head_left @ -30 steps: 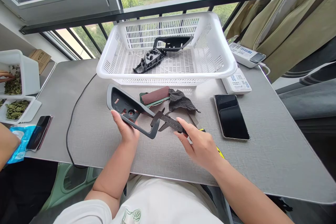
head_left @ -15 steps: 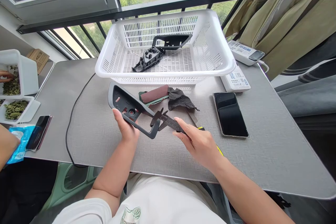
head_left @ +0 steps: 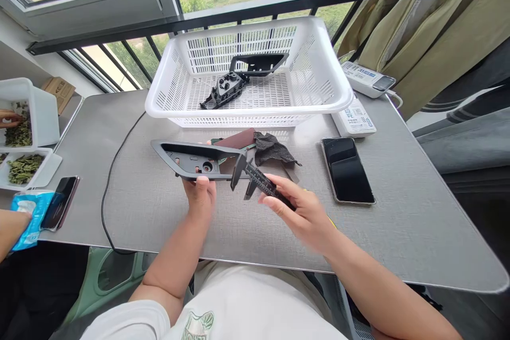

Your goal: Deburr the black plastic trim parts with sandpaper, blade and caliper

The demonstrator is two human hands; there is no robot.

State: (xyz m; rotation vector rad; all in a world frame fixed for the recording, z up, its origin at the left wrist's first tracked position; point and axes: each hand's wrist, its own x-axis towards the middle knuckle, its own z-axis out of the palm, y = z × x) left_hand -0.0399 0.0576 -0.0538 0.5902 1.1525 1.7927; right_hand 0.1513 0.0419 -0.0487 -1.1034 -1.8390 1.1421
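My left hand [head_left: 200, 196] is closed round the lower edge of a dark grey plastic trim panel [head_left: 187, 156], which has a recessed tray with slots and a round hole. The panel is held above the table, roughly level. In my right hand [head_left: 305, 210] is a black vernier caliper [head_left: 261, 179], its jaws apart and pointing left. The upper jaw overlaps the panel's right end; whether they touch I cannot tell. Behind them lie a maroon sandpaper roll [head_left: 238, 139] and a crumpled black cloth [head_left: 274, 150].
A white basket [head_left: 247, 113] at the back holds black plastic parts [head_left: 227, 88]. On the right are a phone [head_left: 348, 171] and white boxes [head_left: 354, 118]. A black cable [head_left: 104, 196] crosses the left side. Another person's arm [head_left: 11, 228] is near a blue packet [head_left: 32, 218] and leaf tubs [head_left: 43, 111].
My left hand has turned the panel from slanting to nearly level, its right end now higher. The caliper has come off the panel's lower loop and tilted more steeply.
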